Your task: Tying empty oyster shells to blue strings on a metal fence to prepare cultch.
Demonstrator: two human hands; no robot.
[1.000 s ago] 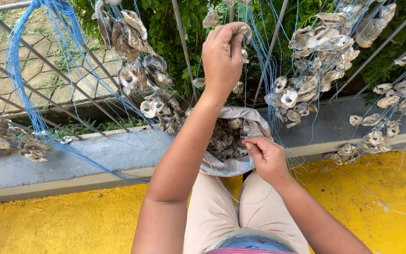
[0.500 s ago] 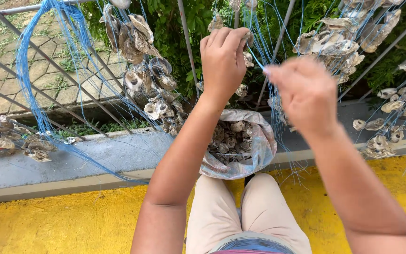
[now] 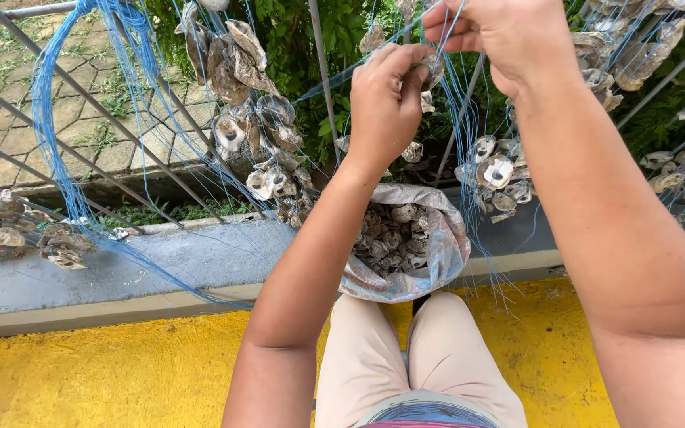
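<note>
My left hand (image 3: 386,103) is raised and closed around an oyster shell (image 3: 432,70) that hangs on blue string. Higher up on the right, my right hand (image 3: 501,36) pinches the blue strings (image 3: 457,103) between its fingers. Below both hands an open sack (image 3: 445,246) full of shells rests against my knees. Clusters of strung oyster shells (image 3: 251,119) hang from the metal railing on both sides of my hands.
A slanted metal railing (image 3: 323,79) with green bushes behind it stands in front. Bundles of blue string (image 3: 53,135) loop over it at the left. A grey concrete curb (image 3: 120,265) and a yellow painted floor (image 3: 105,372) lie below. More shell strings (image 3: 675,32) hang at the right.
My right hand has risen from the sack to the strings above, beside my left hand. The left hand has stayed on its shell.
</note>
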